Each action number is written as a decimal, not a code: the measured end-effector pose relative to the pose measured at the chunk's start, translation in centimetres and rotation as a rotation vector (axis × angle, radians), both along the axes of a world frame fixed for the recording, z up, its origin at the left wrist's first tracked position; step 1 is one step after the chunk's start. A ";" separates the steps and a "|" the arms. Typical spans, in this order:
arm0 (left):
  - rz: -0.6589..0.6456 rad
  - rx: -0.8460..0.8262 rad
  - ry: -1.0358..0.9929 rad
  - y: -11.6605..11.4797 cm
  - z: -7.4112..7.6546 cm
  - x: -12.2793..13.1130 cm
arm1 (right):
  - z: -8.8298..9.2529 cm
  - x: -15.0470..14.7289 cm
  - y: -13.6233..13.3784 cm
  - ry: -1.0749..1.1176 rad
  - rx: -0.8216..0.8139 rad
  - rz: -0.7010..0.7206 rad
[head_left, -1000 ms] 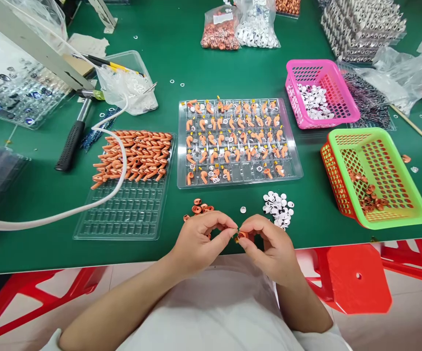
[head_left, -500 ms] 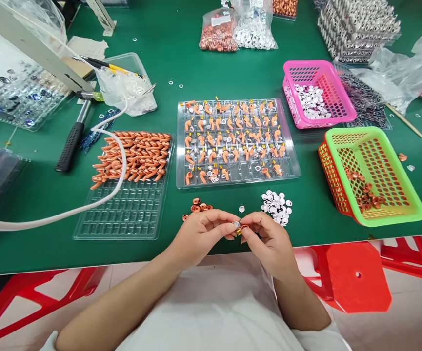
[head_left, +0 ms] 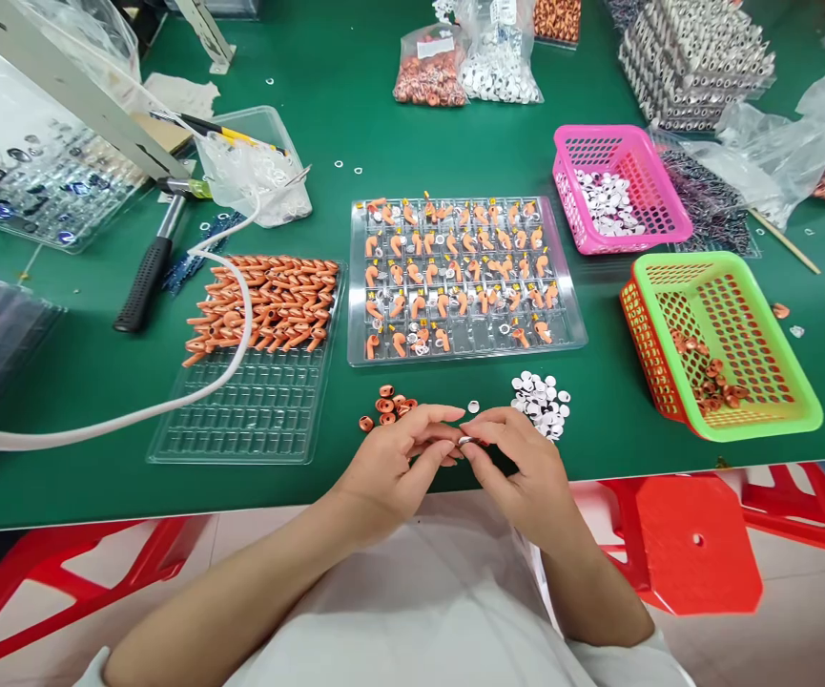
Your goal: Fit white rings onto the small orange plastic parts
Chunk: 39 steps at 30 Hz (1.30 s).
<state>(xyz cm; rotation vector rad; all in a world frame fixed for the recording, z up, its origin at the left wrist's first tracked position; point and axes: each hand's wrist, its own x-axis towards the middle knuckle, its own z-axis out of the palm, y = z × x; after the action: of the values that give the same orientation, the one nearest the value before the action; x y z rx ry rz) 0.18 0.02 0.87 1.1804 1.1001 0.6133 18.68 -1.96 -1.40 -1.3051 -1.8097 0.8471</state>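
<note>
White disc (head_left: 464, 440): showing on nearside of partitioned tray (head_left: 474, 334)
Right hand (head_left: 528, 475): pinching disc
Left hand (head_left: 388, 469): curling alongside, grip unclear

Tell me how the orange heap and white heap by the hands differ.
The orange heap holds cupped pieces; the white heap, flat discs. The orange heap lies by the left hand, the white heap by the right hand. The white heap looks larger than the orange. Both lie on the table.

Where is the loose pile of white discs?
In the head view, the pile of white discs lies right of centre, between the right hand and the clear tray of curved orange parts.
</note>
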 end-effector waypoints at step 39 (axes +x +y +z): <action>-0.419 0.638 0.811 4.6 -0.3 -2.5 | -0.7 -0.2 -0.5 0.531 -0.111 -0.036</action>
<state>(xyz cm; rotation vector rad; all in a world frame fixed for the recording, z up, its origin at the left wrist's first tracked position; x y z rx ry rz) -2.29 4.63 0.60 2.2687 1.2885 0.1257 18.51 -2.46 -2.09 -1.0455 -1.3324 1.1598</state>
